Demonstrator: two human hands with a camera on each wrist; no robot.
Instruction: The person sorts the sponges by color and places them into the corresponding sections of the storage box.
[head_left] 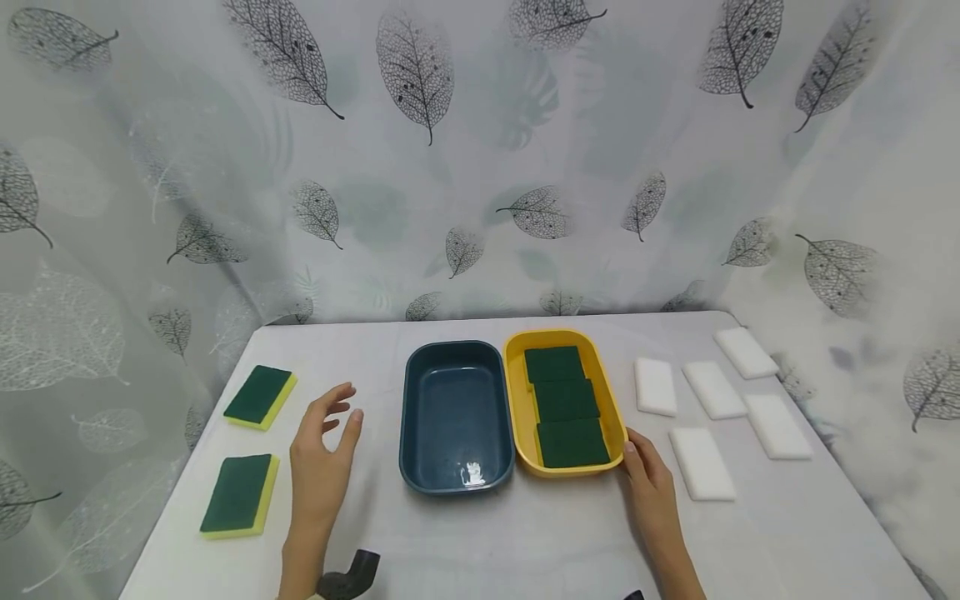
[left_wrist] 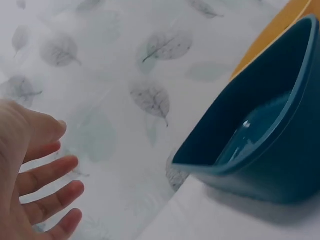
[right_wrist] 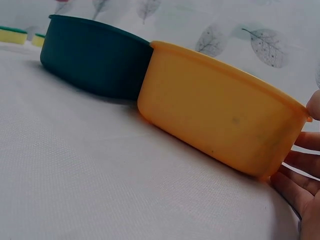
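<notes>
My right hand (head_left: 651,477) holds the near right corner of a yellow plastic tub (head_left: 525,446). In the right wrist view its thumb (right_wrist: 314,106) lies at the tub's rim, and the other fingers are against the outer wall. Inside the tub, three green-topped scouring sponges (head_left: 566,400) lie in a row, slightly overlapping. Raised left of a dark blue tub (head_left: 457,417), my left hand (head_left: 322,450) has its fingers spread in a loose curve, with nothing between them. The blue tub stands beside the yellow one and contains nothing.
Two green and yellow sponges (head_left: 260,396) lie on the left side of the white table (head_left: 525,542). Several white sponge blocks (head_left: 702,463) are spread over the right side. A leaf-print curtain (head_left: 480,167) hangs behind the table and along its sides.
</notes>
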